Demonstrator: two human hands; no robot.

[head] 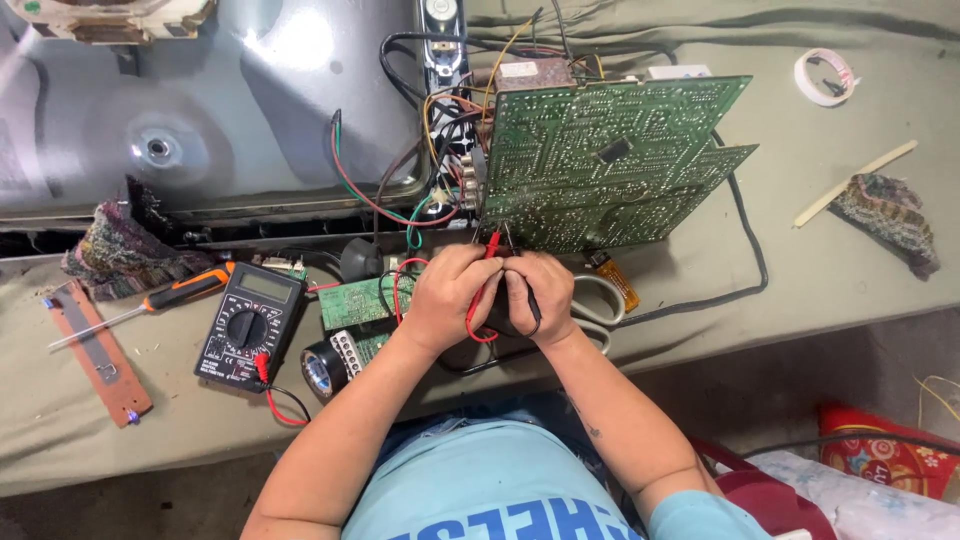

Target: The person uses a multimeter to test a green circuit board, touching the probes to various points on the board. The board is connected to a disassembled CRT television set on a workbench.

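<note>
Left hand pinching red probe, right hand gripping black probe, fingers closed; both tips pointing up-away, touching lower edge of upright green circuit board. Multimeter lying left on worktop.

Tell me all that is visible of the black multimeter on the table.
The black multimeter lies flat on the grey-green table cover, to the left of the left hand. It has a grey display on top, a round dial at the middle, and red and black leads plugged in at its lower edge. An orange-handled screwdriver lies just beside it.
</note>
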